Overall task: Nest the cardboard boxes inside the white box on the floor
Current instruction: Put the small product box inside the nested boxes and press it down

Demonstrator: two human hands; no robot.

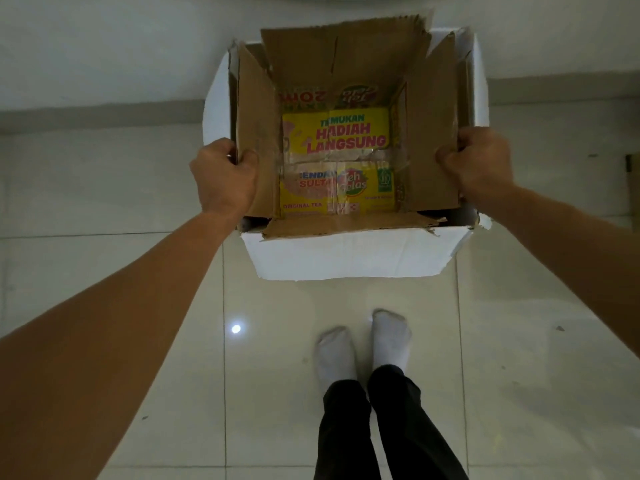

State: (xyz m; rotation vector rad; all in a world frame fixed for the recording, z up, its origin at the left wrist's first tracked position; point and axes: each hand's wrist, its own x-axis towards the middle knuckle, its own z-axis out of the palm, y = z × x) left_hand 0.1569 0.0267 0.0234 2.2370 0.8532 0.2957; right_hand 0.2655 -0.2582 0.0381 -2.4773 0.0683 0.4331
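A white box (346, 254) stands on the tiled floor in front of me. A brown cardboard box (339, 64) sits inside it, its flaps standing up above the white rim. Its bottom shows yellow printed panels (337, 133) with red lettering. My left hand (225, 178) is closed on the left flap of the cardboard box. On the opposite side, my right hand (474, 164) grips the right flap. Both arms reach forward and down from the lower corners of the view.
My feet in white socks (363, 341) stand on the glossy floor tiles just behind the white box. A pale wall with a grey skirting strip (104, 112) runs behind the box. A brown object (633, 174) shows at the right edge.
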